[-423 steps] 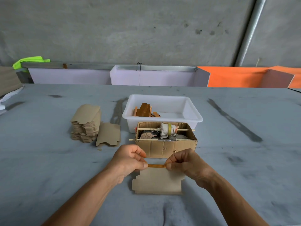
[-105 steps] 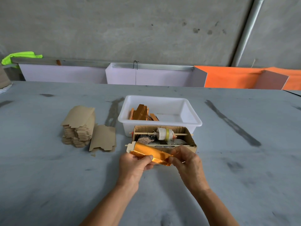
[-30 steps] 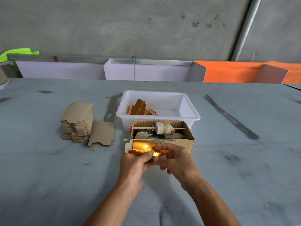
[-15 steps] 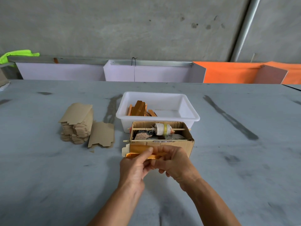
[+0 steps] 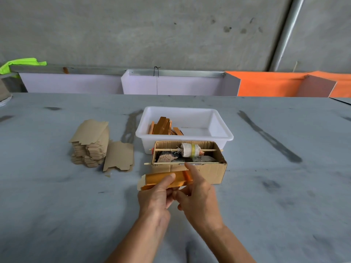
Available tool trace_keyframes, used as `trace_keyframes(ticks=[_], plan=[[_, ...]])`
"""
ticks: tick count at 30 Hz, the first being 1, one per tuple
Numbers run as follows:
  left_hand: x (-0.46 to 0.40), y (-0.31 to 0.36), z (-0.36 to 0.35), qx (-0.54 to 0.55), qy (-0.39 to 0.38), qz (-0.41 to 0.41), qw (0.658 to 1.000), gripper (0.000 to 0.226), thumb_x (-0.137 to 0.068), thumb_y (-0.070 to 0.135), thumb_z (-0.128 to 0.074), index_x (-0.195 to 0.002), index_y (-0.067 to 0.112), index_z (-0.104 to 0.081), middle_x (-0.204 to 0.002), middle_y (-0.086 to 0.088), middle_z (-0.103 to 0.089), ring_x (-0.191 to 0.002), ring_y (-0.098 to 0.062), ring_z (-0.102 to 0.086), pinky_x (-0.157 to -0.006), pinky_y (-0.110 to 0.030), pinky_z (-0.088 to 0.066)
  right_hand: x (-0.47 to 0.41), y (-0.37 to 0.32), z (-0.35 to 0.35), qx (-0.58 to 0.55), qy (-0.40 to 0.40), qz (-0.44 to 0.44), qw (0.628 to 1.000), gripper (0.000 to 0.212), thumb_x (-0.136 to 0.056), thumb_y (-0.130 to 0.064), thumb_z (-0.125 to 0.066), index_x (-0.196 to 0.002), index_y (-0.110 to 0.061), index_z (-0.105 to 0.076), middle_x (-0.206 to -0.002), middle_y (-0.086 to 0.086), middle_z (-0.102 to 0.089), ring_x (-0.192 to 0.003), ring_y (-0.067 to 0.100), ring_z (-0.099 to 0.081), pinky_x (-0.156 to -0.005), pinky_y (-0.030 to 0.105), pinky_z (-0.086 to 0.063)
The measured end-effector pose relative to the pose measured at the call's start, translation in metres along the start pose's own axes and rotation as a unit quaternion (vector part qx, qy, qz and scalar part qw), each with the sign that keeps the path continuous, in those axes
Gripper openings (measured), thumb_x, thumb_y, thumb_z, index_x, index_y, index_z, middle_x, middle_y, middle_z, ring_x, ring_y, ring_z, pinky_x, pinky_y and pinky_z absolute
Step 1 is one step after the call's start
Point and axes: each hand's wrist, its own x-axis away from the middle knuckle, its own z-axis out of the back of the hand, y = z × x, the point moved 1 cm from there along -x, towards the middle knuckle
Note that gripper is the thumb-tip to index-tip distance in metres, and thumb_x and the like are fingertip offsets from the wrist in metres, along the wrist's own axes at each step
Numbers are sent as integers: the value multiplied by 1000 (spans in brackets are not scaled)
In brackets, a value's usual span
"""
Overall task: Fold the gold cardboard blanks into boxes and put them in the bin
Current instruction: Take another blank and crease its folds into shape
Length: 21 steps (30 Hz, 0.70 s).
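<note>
So from the head cam, both hands are on one partly folded gold box [image 5: 163, 180], held just above the grey table [image 5: 57, 205] right in front of the brown cardboard box [image 5: 207, 172]. The left hand [image 5: 154, 199] grips it from below, thumb laid flat along the shiny gold top face, the other fingers curled underneath. The right hand [image 5: 197, 196] is at the box's right end, index finger sticking out straight past it toward the cardboard box's front edge, thumb tucked against the underside; the rest of its fingers are hidden, so can't tell exactly how tight that grip is. A plain cardboard flap pokes out on the gold box's left end.

Behind the cardboard box sits the white plastic bin [image 5: 220, 128], touching or nearly so, with a few finished gold boxes [image 5: 162, 126] leaning in its left part. The stack of unfolded blanks [image 5: 90, 143] is off to the left, brown side up, with one loose blank [image 5: 118, 156] leaning beside it.
</note>
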Motion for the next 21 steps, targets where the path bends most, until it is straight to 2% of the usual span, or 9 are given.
trace_keyframes(ticks=[3,6,8,11,13,16,18,21], plan=[[2,4,-5,27,10,15,999,25,-75,1,-73,-97,5,-61,-83,-12,-65,-64,-20,-60,-62,-29,-51,12,-1,-10,9,88,37,995,76,-83,-11,-68,-144,-34,-30,-79,-8,-72,-78,16,-68,-74,31,-51],[3,9,-9,38,3,33,999,16,-76,6,-72,-85,10,-59,-74,-8,-64,-55,-14,-59,-48,-21,-48,24,-2,-20,-42,160,40,985,79,-80,-9,-71,-143,-34,-30,-77,-20,-71,-72,9,-67,-68,22,-50],[4,12,-10,31,-4,43,999,15,-76,10,-72,-84,10,-59,-73,-8,-64,-53,-13,-57,-42,-17,-44,26,0,-23,-147,178,2,973,77,-78,-3,-73,-139,-32,-35,-72,-18,-71,-62,7,-65,-61,19,-51],[8,15,-11,22,-32,55,998,13,-76,13,-72,-79,10,-59,-64,-7,-60,-50,-13,-52,-47,-23,-40,21,2,-17,-362,134,-74,920,67,-77,3,-73,-127,-27,-41,-73,-1,-74,-50,7,-60,-50,17,-48],[10,17,-10,21,-40,61,997,15,-74,11,-73,-80,12,-58,-65,-7,-63,-57,-15,-55,-54,-26,-39,16,5,-9,-415,91,-87,901,59,-77,5,-72,-117,-27,-43,-73,7,-74,-47,8,-57,-47,16,-46],[13,18,-8,7,-38,62,997,29,-70,8,-75,-95,13,-59,-85,-10,-68,-74,-18,-60,-60,-31,-42,9,8,1,-397,53,-57,914,48,-75,10,-71,-110,-17,-52,-65,9,-70,-44,11,-52,-48,22,-45],[14,16,-8,-6,-29,69,997,39,-70,7,-76,-103,13,-57,-98,-13,-66,-82,-20,-59,-59,-34,-44,5,9,6,-371,48,-31,927,52,-75,10,-71,-110,-25,-54,-62,5,-68,-46,11,-53,-50,23,-47],[16,14,-9,-20,-22,80,996,34,-69,5,-77,-96,12,-58,-98,-13,-63,-82,-20,-56,-59,-37,-45,2,13,12,-323,64,21,944,60,-72,10,-73,-111,-31,-53,-70,-3,-70,-48,8,-56,-48,20,-49]])
